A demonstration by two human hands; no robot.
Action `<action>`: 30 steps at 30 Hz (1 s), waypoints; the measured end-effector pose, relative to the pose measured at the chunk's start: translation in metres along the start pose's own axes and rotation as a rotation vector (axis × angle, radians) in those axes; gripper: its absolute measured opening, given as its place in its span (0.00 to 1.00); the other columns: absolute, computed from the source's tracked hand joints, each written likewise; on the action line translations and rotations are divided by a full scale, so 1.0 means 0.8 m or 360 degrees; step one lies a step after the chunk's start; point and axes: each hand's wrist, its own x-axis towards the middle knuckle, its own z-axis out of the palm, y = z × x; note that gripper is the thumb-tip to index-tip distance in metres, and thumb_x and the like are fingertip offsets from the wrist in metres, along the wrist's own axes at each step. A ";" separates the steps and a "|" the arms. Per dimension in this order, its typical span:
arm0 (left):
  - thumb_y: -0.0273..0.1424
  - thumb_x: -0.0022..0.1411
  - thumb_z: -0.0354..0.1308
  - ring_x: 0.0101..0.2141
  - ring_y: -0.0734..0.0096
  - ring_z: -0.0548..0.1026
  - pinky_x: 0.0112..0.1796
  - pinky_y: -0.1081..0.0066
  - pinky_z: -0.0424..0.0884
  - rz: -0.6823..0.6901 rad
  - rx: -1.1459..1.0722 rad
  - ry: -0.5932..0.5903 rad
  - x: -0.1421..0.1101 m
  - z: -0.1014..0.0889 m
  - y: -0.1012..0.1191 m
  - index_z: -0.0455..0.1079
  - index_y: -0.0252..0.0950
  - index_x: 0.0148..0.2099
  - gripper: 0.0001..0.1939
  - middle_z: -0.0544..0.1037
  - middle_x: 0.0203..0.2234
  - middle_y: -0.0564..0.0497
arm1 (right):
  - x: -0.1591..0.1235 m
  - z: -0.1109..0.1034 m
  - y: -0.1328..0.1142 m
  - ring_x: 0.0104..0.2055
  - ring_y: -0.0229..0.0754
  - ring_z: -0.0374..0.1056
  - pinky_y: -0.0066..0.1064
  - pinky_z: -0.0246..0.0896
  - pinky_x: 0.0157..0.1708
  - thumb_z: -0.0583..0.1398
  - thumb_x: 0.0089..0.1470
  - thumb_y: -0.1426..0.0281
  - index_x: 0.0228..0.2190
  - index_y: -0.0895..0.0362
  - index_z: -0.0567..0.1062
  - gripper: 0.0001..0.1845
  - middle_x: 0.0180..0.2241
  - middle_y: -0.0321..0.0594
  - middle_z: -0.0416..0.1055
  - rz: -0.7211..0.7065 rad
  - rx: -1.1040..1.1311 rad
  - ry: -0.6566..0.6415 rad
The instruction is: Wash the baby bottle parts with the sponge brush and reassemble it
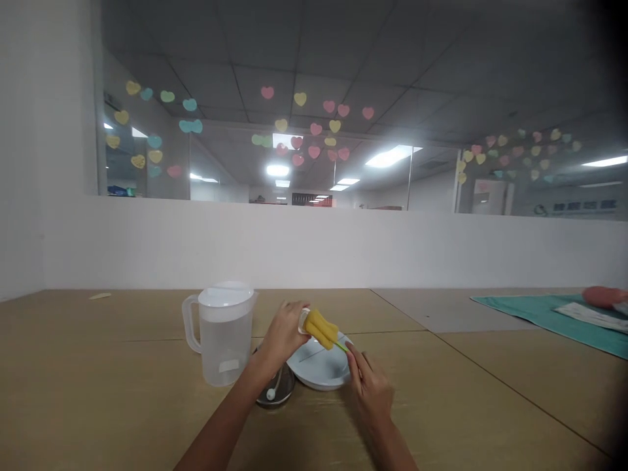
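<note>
My left hand (287, 330) is closed around a small whitish, see-through container (303, 320), mostly hidden by the fingers. In my right hand (370, 386) is the thin green handle of a sponge brush (321, 328). Its yellow foam head is at the container's mouth; whether the tip is inside, I cannot tell. Both hands are above a white bowl (314, 379) on the table. Under my left forearm, partly hidden, is a dark round dish (282, 400) with a pale tube ending in a small white knob (271, 394).
A lidded clear plastic pitcher (226, 347) stands left of my hands. On the far right lies a teal cloth (540, 314) with a white cloth (593, 315) and a reddish object (601, 296). A white wall (314, 248) with a window borders the wooden table (122, 392).
</note>
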 end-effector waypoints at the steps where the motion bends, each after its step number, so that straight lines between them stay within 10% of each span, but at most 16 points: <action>1: 0.21 0.46 0.60 0.47 0.61 0.65 0.47 0.63 0.64 0.0054 0.0090 -0.0035 0.000 -0.002 -0.002 0.63 0.36 0.50 0.26 0.72 0.44 0.48 | 0.002 -0.001 0.001 0.20 0.31 0.62 0.25 0.48 0.23 0.50 0.60 0.64 0.39 0.56 0.77 0.17 0.20 0.34 0.70 -0.0063 -0.0105 0.0049; 13: 0.12 0.52 0.43 0.45 0.61 0.64 0.43 0.65 0.64 0.0381 0.0892 -0.0407 -0.008 0.012 0.012 0.63 0.34 0.43 0.20 0.72 0.39 0.46 | 0.005 -0.007 -0.009 0.22 0.32 0.58 0.28 0.43 0.25 0.57 0.55 0.67 0.37 0.53 0.78 0.10 0.19 0.34 0.68 -0.0342 -0.0336 0.0126; 19: 0.14 0.52 0.44 0.43 0.62 0.65 0.44 0.66 0.63 0.0454 0.0702 -0.0616 -0.015 0.032 0.025 0.65 0.38 0.41 0.19 0.72 0.38 0.48 | -0.002 0.000 -0.012 0.22 0.32 0.61 0.26 0.47 0.25 0.57 0.55 0.66 0.35 0.52 0.78 0.09 0.19 0.35 0.69 -0.0387 -0.0200 -0.0023; 30: 0.12 0.51 0.42 0.46 0.57 0.64 0.46 0.59 0.59 0.0277 0.0650 -0.0303 -0.009 0.002 -0.008 0.66 0.38 0.48 0.26 0.73 0.43 0.47 | -0.014 0.007 0.016 0.25 0.35 0.64 0.26 0.48 0.26 0.55 0.55 0.60 0.32 0.52 0.78 0.14 0.22 0.38 0.72 0.0222 -0.0083 -0.0138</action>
